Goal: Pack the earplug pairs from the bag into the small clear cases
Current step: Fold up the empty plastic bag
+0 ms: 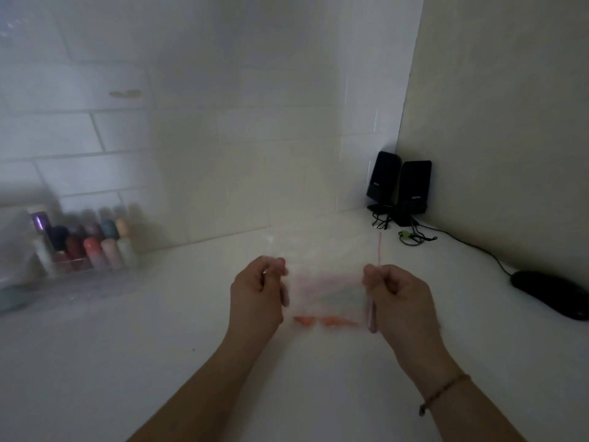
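You've got the clear zip bag [325,282] stretched betw. both hands, up off the white counter [159,362]. It looks thin, floppy, near weightless and prob. slick, so take it by the stiffer side edges w/ a fingertip pinch. Left hand [258,291] pinches its left edge; right hand [398,298] grips the right edge. Orange earplugs [322,321] sit at the bag's bottom, betw. your hands: soft foam, light, squashable. No clear cases in view.
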Demonstrator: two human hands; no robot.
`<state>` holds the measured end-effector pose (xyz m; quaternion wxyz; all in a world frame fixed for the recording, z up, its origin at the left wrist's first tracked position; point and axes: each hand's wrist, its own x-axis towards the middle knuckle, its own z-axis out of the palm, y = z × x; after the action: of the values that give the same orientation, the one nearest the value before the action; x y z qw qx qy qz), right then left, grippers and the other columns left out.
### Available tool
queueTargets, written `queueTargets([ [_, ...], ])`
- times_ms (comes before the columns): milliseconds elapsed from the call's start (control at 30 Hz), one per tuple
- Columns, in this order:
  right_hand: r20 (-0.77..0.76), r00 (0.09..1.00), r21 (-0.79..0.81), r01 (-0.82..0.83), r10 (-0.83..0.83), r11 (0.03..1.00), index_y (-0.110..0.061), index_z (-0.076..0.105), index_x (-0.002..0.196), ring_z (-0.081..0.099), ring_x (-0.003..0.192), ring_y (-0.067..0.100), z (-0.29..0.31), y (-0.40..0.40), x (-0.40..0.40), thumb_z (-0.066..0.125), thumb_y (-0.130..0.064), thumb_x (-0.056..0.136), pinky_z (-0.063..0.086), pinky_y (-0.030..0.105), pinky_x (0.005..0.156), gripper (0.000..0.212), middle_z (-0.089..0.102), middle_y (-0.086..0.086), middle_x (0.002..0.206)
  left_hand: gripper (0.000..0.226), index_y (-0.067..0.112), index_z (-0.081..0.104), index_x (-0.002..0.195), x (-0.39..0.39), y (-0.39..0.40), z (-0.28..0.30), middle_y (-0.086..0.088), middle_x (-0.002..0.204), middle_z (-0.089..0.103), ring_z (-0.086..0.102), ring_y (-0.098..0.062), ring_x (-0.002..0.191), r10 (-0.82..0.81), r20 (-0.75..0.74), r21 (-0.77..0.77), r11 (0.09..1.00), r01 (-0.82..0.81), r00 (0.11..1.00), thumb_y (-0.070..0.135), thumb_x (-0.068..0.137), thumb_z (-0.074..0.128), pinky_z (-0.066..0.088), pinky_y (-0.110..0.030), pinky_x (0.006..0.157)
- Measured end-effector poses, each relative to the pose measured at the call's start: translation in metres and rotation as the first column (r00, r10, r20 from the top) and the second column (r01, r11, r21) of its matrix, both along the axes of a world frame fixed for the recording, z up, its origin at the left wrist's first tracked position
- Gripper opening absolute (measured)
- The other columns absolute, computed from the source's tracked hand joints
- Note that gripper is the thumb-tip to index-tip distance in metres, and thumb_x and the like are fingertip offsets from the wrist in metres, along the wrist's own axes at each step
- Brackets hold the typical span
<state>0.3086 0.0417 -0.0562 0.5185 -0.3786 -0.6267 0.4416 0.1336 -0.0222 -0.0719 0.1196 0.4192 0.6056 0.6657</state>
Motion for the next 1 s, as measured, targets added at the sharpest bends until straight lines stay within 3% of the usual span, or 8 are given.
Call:
queueTargets([
  [300,-0.15,0.986,-0.029,-0.074,0.069,0.997,0.004,0.063,0.071,0.038,0.03,0.014,0.004,-0.002,0.011,0.066,-0.02,0.089,0.034,0.017,0.038,0.03,0.047,0.013,0.036,0.034,0.011,0.066,0.073,-0.01,-0.006,0.01,-0.011,0.05,0.059,0.055,-0.019,0.04,-0.107,0.319,-0.038,0.991,0.126,0.942,0.037,0.094,0.058,0.036,-0.018,0.041],
  [467,-0.298,0.946,-0.233,-0.199,0.125,0.952,-0.006,0.068,0.071,0.046,0.061,0.035,0.007,0.005,0.023,0.075,-0.034,0.071,0.044,0.039,0.055,0.029,0.053,0.029,0.071,0.024,0.015,0.067,0.091,-0.022,-0.015,0.025,-0.007,0.081,0.07,0.066,-0.021,0.07,-0.234,0.532,-0.028,0.955,0.294,0.814,0.032,0.096,0.052,0.047,-0.03,0.062],
  [567,-0.163,0.941,-0.293,-0.333,0.297,0.896,-0.005,0.07,0.072,0.044,0.057,0.032,0.013,0.007,0.033,0.081,-0.039,0.061,0.036,0.029,0.047,0.038,0.052,0.026,0.071,0.028,0.018,0.062,0.112,-0.021,-0.019,0.039,-0.006,0.109,0.072,0.068,-0.024,0.087,-0.314,0.373,-0.14,0.911,0.388,0.873,0.036,0.094,0.052,0.048,-0.034,0.074],
  [633,-0.017,0.915,-0.294,-0.391,0.404,0.872,-0.006,0.07,0.069,0.039,0.046,0.024,0.021,0.008,0.036,0.082,-0.039,0.059,0.032,0.025,0.045,0.037,0.048,0.023,0.064,0.035,0.016,0.065,0.113,-0.021,-0.025,0.051,-0.007,0.106,0.074,0.07,-0.026,0.083,-0.475,0.202,-0.306,0.8,0.516,0.856,0.039,0.088,0.056,0.051,-0.034,0.073],
  [767,0.112,0.883,-0.284,-0.411,0.456,0.866,-0.011,0.072,0.064,0.039,0.047,0.019,0.047,0.011,0.041,0.08,-0.038,0.059,0.031,0.026,0.044,0.029,0.049,0.013,0.06,0.015,0.007,0.07,0.093,-0.014,-0.033,0.058,-0.008,0.083,0.074,0.064,-0.018,0.063,-0.656,0.089,-0.508,0.617,0.601,0.75,0.019,0.094,0.062,0.047,-0.025,0.059],
  [833,0.033,0.914,-0.265,-0.383,0.405,0.885,-0.008,0.073,0.078,0.044,0.053,0.025,0.053,0.013,0.045,0.069,-0.04,0.074,0.044,0.026,0.044,0.033,0.05,0.015,0.064,0.016,0.008,0.067,0.083,-0.006,-0.033,0.052,-0.006,0.075,0.07,0.062,-0.016,0.06,-0.657,0.038,-0.47,0.653,0.594,0.752,0.013,0.095,0.059,0.047,-0.024,0.058],
  [900,-0.236,0.93,-0.308,-0.347,0.282,0.886,-0.006,0.069,0.098,0.056,0.059,0.025,0.05,0.014,0.047,0.051,-0.051,0.087,0.052,0.029,0.055,0.05,0.056,0.015,0.072,0.022,0.01,0.062,0.077,0.003,-0.031,0.043,-0.005,0.072,0.067,0.06,-0.015,0.06,-0.589,0.049,-0.33,0.753,0.569,0.807,0.008,0.097,0.053,0.048,-0.026,0.058],
  [1000,-0.523,0.84,-0.44,-0.412,0.145,0.798,-0.013,0.061,0.116,0.066,0.09,0.027,0.032,0.001,0.038,0.04,-0.069,0.082,0.053,0.042,0.08,0.069,0.066,0.012,0.102,0.025,0.007,0.059,0.079,0.013,-0.026,0.034,-0.008,0.078,0.067,0.061,-0.016,0.061,-0.465,0.244,-0.108,0.859,0.501,0.851,0.011,0.101,0.046,0.051,-0.028,0.058],
])
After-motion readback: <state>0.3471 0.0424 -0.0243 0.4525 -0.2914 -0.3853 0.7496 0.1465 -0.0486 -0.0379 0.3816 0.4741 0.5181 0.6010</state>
